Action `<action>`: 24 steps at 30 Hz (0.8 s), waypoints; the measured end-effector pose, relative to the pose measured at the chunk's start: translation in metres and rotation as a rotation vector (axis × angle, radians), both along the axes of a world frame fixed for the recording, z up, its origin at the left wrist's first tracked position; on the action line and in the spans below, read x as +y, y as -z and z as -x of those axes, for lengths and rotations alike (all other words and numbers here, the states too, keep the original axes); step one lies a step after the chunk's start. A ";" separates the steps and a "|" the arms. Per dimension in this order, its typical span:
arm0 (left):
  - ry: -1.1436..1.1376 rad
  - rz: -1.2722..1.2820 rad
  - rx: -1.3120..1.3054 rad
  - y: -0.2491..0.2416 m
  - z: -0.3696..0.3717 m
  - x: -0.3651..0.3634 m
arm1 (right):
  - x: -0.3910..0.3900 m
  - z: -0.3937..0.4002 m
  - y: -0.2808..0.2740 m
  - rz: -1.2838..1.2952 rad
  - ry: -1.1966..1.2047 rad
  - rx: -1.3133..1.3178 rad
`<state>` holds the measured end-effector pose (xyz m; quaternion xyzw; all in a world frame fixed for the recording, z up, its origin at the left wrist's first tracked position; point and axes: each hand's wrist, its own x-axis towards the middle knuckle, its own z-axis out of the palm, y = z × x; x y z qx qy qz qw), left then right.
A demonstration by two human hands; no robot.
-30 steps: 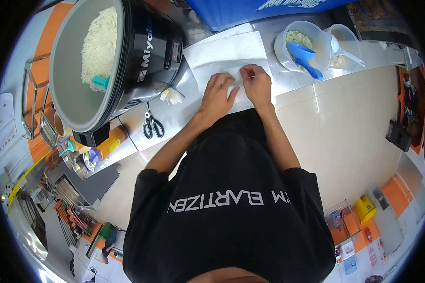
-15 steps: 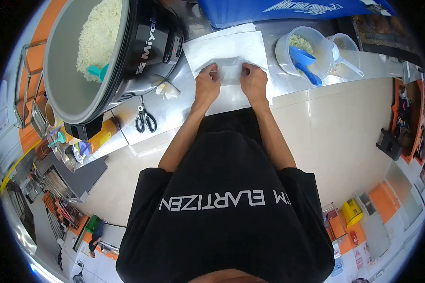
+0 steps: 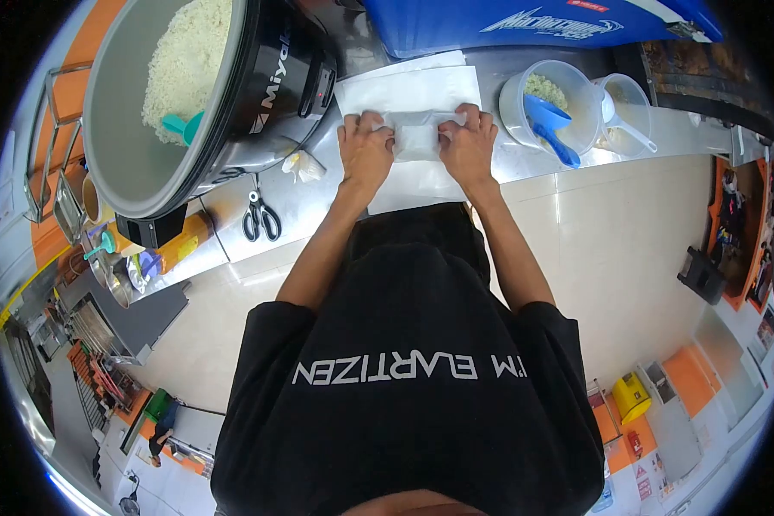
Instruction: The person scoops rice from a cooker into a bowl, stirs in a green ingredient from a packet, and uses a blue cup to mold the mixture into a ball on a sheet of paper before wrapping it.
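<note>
A small whitish packet of thin wrapping paper (image 3: 417,141) lies between my two hands on the steel counter. My left hand (image 3: 367,153) pinches its left end, fingers curled with the thumb against the packet. At the opposite end my right hand (image 3: 469,148) is closed on the wrap in the same way. What is inside the packet is hidden. White paper sheets (image 3: 443,83) lie flat beneath and behind it. Part of a sheet also shows in front, near the counter's edge.
On the left stands a large cooker (image 3: 168,185) of rice with a green scoop (image 3: 183,129). Black-handled scissors (image 3: 261,219) and a crumpled wrapper (image 3: 303,166) lie nearby. Tubs (image 3: 514,103) with a blue scoop (image 3: 549,120) stand right; a blue box (image 3: 490,26) is behind.
My hands have turned outward and spread slightly, with more fingers reaching over the packet's ends. The wrap between them looks more tightly folded and boxier.
</note>
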<state>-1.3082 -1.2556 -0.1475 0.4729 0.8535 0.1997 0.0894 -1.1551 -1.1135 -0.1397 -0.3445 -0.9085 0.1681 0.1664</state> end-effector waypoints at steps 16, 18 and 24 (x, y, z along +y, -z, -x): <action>0.139 0.038 -0.240 0.009 0.023 -0.002 | -0.001 -0.012 0.027 0.170 -0.135 -0.070; 0.134 0.031 -0.241 0.009 0.024 -0.003 | -0.002 -0.015 0.031 0.136 -0.149 -0.051; 0.142 -0.019 -0.187 0.000 0.016 -0.007 | -0.005 -0.020 0.026 0.074 -0.161 0.072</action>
